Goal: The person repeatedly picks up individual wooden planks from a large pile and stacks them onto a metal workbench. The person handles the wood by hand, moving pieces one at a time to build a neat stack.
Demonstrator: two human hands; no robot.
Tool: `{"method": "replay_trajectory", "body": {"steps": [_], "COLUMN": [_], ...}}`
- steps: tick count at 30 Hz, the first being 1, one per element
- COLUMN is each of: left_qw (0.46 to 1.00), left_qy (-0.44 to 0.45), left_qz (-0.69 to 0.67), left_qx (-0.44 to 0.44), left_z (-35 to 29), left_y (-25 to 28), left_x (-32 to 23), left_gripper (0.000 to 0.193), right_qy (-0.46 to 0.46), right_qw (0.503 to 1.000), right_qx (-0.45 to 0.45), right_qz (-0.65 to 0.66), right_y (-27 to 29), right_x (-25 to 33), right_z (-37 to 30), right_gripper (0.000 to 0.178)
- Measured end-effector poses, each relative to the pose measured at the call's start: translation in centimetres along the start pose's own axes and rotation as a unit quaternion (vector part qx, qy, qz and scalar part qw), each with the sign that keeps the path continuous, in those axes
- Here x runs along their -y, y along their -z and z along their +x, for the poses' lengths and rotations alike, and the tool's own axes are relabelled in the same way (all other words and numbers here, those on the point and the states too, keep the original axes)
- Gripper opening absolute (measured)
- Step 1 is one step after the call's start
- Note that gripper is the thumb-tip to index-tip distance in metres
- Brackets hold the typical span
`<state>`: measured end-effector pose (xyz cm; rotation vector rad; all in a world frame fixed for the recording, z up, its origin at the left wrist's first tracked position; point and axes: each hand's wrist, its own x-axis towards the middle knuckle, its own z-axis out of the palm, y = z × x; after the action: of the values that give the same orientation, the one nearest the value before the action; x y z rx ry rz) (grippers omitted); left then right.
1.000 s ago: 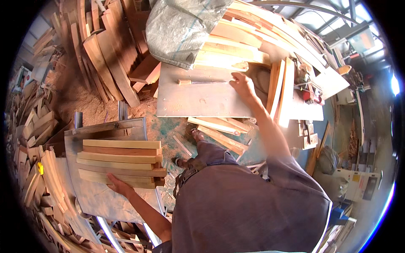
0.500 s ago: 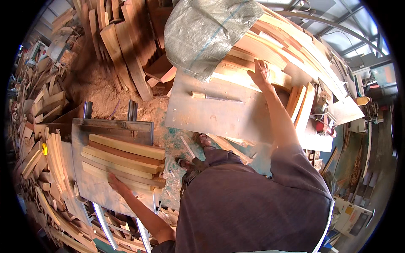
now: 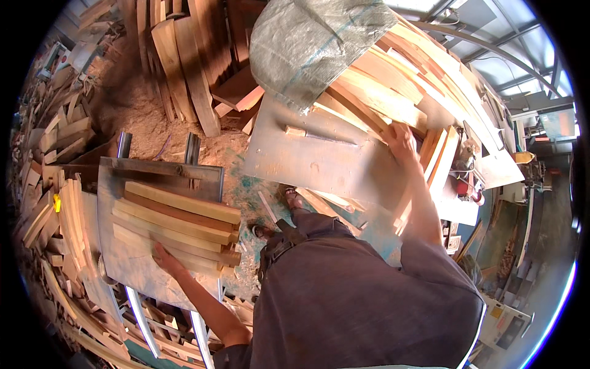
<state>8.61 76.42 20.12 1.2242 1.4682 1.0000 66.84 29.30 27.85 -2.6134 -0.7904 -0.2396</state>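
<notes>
My right hand (image 3: 402,142) is closed on the near end of a long wooden strip (image 3: 357,111), which slants across the stack on the right-hand bench. On the bench's grey sheet top (image 3: 289,166) lies a chisel-like tool with a wooden handle (image 3: 295,131) and a long narrow blade. To the left, my left hand (image 3: 167,259) rests open at the near edge of several curved wooden slats (image 3: 178,218) laid side by side on a board-topped table (image 3: 120,264). Its fingertips touch the nearest slat, and part of that hand is blurred.
A grey woven plastic sheet (image 3: 313,49) covers the far end of the right-hand stack. Tall planks (image 3: 178,67) lean beyond sawdust at the far left. Shorter pieces (image 3: 437,154) and a red-and-metal tool (image 3: 470,187) sit at the right. Offcuts (image 3: 74,215) crowd the left side.
My right hand has come down and nearer, from spread above the stack to closed on a wooden strip, whose near end now sits raised. My left hand stays by the slats.
</notes>
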Motion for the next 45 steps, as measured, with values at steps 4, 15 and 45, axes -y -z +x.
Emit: {"method": "replay_trajectory", "body": {"steps": [4,15,45], "left_qw": [0.991,0.995,0.999], "left_qy": [-0.007,-0.056,-0.025], "left_qz": [0.11,-0.011,-0.007], "left_qx": [-0.073,-0.08,0.019], "left_z": [0.8,-1.0,0.2], "left_y": [0.8,-1.2,-0.8], "left_x": [2.3,-0.1,-0.4], "left_gripper": [0.078,0.073,0.084], "right_qy": [-0.112,-0.086,0.08], "right_qw": [0.957,0.887,0.975], "right_qx": [0.217,0.365,-0.088], "right_qz": [0.154,0.272,0.186], "right_y": [0.6,-5.9,-16.0], "right_x": [3.1,30.6,12.1], "right_z": [-5.0,-10.8,7.6], "right_gripper": [0.037,0.039,0.027]}}
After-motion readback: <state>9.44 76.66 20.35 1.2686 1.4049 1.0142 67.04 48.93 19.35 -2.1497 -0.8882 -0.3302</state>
